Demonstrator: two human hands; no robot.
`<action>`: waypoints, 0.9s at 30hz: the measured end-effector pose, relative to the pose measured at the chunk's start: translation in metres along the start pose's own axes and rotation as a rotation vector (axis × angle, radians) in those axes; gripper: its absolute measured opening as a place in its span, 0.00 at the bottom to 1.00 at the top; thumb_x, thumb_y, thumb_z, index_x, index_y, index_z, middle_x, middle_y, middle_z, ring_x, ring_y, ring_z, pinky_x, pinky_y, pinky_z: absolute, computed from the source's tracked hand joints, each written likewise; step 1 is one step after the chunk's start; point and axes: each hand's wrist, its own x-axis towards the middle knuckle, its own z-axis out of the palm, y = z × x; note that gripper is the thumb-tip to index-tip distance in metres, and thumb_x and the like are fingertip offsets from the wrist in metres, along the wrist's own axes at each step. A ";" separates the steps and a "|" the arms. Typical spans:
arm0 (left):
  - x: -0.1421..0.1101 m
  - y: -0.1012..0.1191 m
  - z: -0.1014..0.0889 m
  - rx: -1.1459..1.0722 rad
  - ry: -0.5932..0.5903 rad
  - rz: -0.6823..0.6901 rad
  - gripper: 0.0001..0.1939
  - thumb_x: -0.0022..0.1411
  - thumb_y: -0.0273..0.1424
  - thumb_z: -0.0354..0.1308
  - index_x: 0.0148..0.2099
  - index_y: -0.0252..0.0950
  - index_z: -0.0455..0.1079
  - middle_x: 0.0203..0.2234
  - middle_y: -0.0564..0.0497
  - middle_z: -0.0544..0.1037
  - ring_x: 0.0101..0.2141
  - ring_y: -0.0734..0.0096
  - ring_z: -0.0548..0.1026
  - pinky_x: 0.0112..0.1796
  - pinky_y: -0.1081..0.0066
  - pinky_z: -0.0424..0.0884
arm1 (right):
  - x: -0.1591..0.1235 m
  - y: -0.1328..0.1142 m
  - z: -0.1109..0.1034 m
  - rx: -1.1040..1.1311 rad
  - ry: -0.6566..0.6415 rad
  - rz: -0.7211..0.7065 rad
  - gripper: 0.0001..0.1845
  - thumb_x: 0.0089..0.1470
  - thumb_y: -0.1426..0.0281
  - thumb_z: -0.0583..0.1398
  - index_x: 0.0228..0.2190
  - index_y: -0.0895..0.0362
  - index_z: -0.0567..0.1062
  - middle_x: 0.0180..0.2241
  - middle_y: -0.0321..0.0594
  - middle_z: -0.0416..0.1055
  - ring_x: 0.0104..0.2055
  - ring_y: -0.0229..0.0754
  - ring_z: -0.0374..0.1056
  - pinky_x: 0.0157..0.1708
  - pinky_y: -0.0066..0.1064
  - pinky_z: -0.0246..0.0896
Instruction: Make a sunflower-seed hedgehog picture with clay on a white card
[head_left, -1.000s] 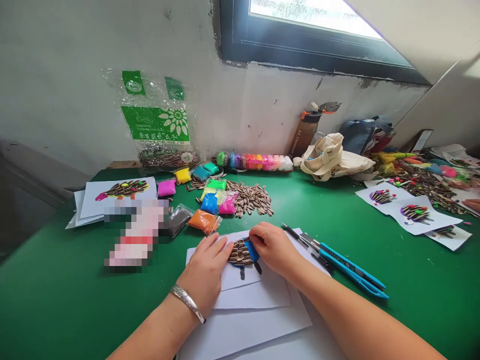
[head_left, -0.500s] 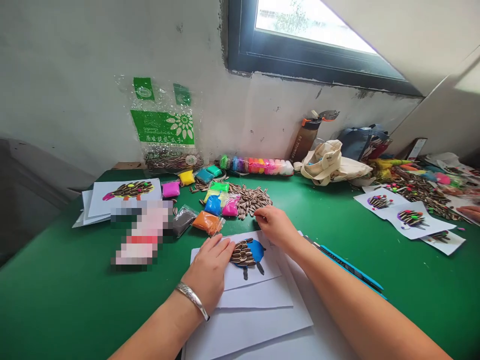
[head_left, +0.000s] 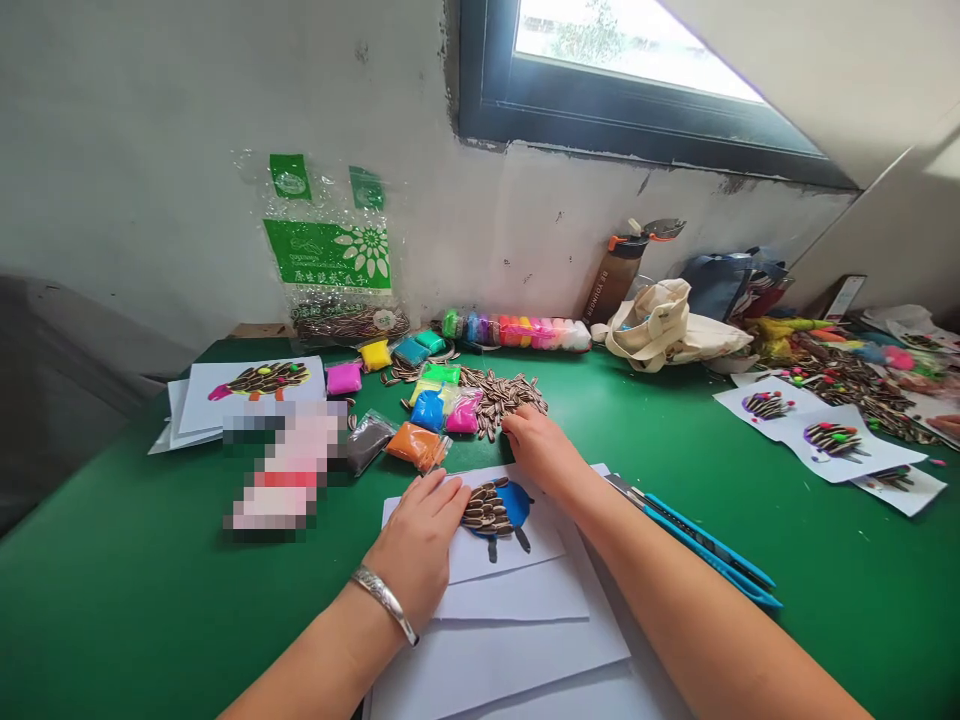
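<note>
Pinning: left hand (head_left: 420, 540) lies flat, fingers released, on the card (head_left: 510, 545) so it stays put on the worktop (head_left: 112, 600).
Reaching: right hand (head_left: 536, 445), fingers curled into the seed pile (head_left: 502, 395); a seed in them, cannot tell.
Picture: blue clay, half covered in seeds, beside the left hand.
Writing: bottle (head_left: 611, 280) reads "BE YOUNGER"; green bag (head_left: 330, 255) print too small.

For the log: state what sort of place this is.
Probably a shared craft worktable: a green table under a window, packets of coloured clay, a sunflower seed pile, and finished seed pictures at a second spot.
</note>
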 end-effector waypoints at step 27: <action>0.002 0.002 -0.003 0.041 -0.070 -0.003 0.28 0.53 0.14 0.43 0.55 0.26 0.67 0.51 0.40 0.73 0.54 0.50 0.65 0.52 0.49 0.67 | -0.027 -0.003 -0.016 0.464 0.134 0.180 0.11 0.59 0.67 0.51 0.32 0.56 0.71 0.26 0.35 0.69 0.27 0.36 0.63 0.28 0.24 0.56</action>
